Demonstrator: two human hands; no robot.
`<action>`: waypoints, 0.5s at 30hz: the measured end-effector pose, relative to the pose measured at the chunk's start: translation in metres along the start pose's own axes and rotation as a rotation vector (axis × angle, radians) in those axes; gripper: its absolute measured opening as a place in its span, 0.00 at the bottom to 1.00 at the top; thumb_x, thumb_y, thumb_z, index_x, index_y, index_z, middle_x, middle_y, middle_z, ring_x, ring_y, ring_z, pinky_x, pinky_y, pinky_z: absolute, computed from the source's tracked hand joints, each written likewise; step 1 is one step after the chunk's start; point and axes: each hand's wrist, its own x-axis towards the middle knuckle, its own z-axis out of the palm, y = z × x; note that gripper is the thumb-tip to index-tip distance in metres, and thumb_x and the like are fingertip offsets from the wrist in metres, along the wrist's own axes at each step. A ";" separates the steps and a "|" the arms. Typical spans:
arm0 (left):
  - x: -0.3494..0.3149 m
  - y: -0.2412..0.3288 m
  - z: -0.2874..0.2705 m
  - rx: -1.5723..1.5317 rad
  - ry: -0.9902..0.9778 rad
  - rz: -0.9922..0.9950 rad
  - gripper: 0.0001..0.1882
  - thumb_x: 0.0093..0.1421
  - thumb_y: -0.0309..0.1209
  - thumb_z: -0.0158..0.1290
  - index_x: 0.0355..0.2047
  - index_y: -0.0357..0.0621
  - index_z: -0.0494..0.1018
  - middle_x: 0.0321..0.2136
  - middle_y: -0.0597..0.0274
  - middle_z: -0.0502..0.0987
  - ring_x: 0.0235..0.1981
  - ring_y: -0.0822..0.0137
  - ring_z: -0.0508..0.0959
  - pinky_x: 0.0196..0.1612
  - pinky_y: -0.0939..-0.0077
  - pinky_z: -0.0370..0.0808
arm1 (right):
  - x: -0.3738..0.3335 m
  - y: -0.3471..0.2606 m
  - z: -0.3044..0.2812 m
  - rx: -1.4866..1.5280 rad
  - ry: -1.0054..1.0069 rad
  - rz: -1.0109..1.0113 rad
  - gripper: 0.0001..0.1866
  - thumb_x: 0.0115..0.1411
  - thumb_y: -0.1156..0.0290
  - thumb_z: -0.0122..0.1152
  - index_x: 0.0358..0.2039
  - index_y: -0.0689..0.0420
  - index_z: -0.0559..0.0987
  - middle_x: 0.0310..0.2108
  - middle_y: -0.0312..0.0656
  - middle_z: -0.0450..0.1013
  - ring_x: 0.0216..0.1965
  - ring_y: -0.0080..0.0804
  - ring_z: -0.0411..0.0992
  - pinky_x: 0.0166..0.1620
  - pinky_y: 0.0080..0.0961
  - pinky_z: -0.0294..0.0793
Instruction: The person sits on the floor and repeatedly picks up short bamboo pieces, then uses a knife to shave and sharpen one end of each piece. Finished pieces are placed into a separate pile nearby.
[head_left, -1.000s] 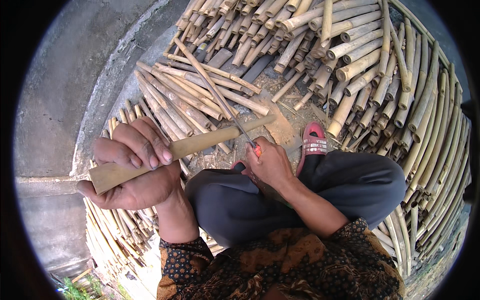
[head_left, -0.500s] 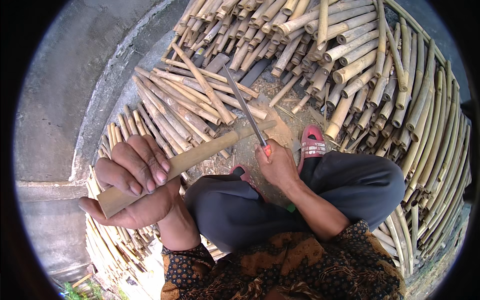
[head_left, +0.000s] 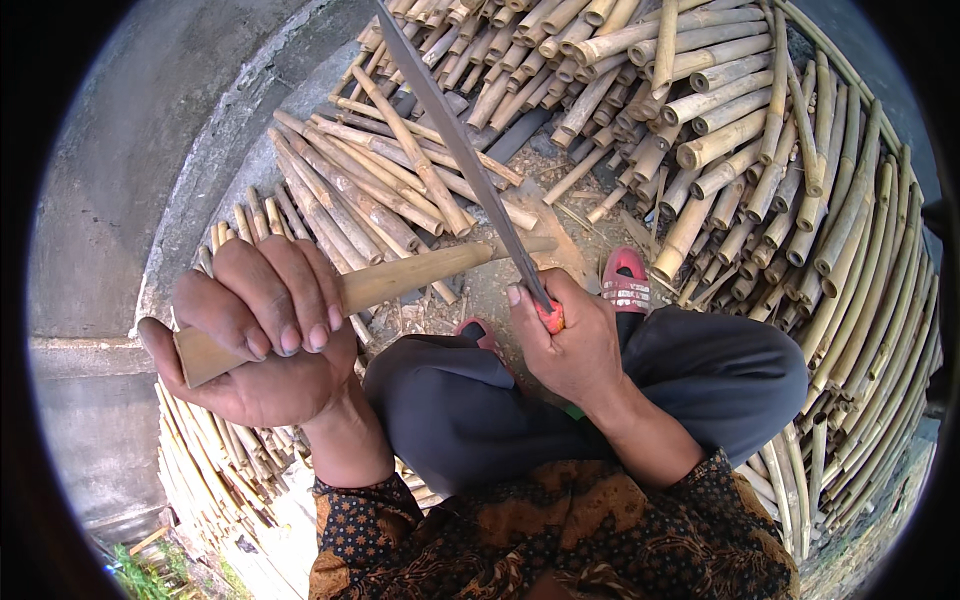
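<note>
My left hand (head_left: 265, 330) is closed round the near end of a tan bamboo piece (head_left: 410, 275), palm up, with the fingers curled over the top. The bamboo slants away to the right, a joint ring showing towards its thinner far end. In my right hand (head_left: 575, 335) is a long machete (head_left: 450, 130), gripped by its red handle. Its dark, narrow blade points up and to the left and passes over the bamboo near the joint in this view; whether the two touch I cannot tell.
Cut bamboo poles (head_left: 375, 190) lie stacked beyond my left hand. A larger bamboo pile (head_left: 720, 140) fills the far side and the right. Concrete (head_left: 120, 200) lies at the left. My feet in red sandals (head_left: 626, 280) rest on ground strewn with chips.
My right hand has raised the machete, so the blade now looks larger and reaches the top edge. My left hand has shifted slightly up and left with the bamboo.
</note>
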 end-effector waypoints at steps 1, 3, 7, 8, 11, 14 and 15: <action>0.000 -0.001 0.002 -0.037 0.025 -0.004 0.32 0.74 0.54 0.22 0.18 0.51 0.59 0.14 0.66 0.61 0.11 0.71 0.61 0.14 0.79 0.64 | 0.000 -0.003 0.001 -0.037 -0.002 0.062 0.16 0.66 0.62 0.62 0.31 0.64 0.76 0.20 0.56 0.73 0.25 0.59 0.75 0.29 0.43 0.72; -0.001 -0.001 0.006 0.003 0.025 -0.007 0.32 0.74 0.54 0.22 0.18 0.51 0.59 0.13 0.65 0.61 0.10 0.72 0.60 0.13 0.79 0.64 | 0.008 -0.004 0.005 -0.168 -0.101 0.136 0.15 0.65 0.64 0.62 0.31 0.64 0.76 0.20 0.56 0.73 0.24 0.59 0.75 0.29 0.42 0.72; 0.002 0.000 0.007 -0.010 -0.005 -0.026 0.32 0.74 0.55 0.22 0.18 0.51 0.59 0.11 0.65 0.61 0.08 0.72 0.60 0.12 0.80 0.62 | 0.010 -0.005 0.005 -0.320 -0.128 0.242 0.13 0.65 0.65 0.63 0.31 0.64 0.77 0.19 0.56 0.73 0.24 0.59 0.75 0.29 0.41 0.73; 0.003 -0.001 0.007 -0.035 -0.022 -0.026 0.33 0.74 0.54 0.21 0.17 0.51 0.59 0.12 0.64 0.62 0.08 0.72 0.60 0.12 0.80 0.62 | 0.005 -0.007 0.004 -0.201 -0.102 0.202 0.14 0.65 0.65 0.63 0.31 0.64 0.77 0.19 0.56 0.73 0.24 0.59 0.75 0.29 0.41 0.73; 0.003 -0.001 0.008 -0.069 -0.016 -0.022 0.33 0.74 0.54 0.21 0.17 0.50 0.59 0.12 0.64 0.62 0.08 0.72 0.60 0.12 0.80 0.62 | -0.008 -0.009 0.001 -0.002 -0.013 0.147 0.17 0.66 0.62 0.61 0.31 0.65 0.77 0.20 0.56 0.73 0.22 0.56 0.75 0.29 0.42 0.72; 0.000 -0.002 0.014 -0.007 -0.018 -0.050 0.31 0.74 0.53 0.24 0.16 0.52 0.58 0.11 0.68 0.61 0.09 0.75 0.61 0.14 0.81 0.62 | -0.003 -0.002 0.004 -0.102 0.005 0.081 0.18 0.67 0.60 0.60 0.32 0.66 0.77 0.20 0.56 0.74 0.24 0.55 0.76 0.31 0.44 0.73; 0.000 -0.002 0.015 0.024 -0.024 -0.058 0.31 0.74 0.52 0.25 0.16 0.53 0.58 0.10 0.69 0.60 0.09 0.76 0.61 0.14 0.83 0.62 | 0.005 0.003 0.006 -0.244 -0.050 0.161 0.18 0.67 0.60 0.59 0.32 0.66 0.77 0.20 0.57 0.75 0.26 0.58 0.77 0.32 0.45 0.75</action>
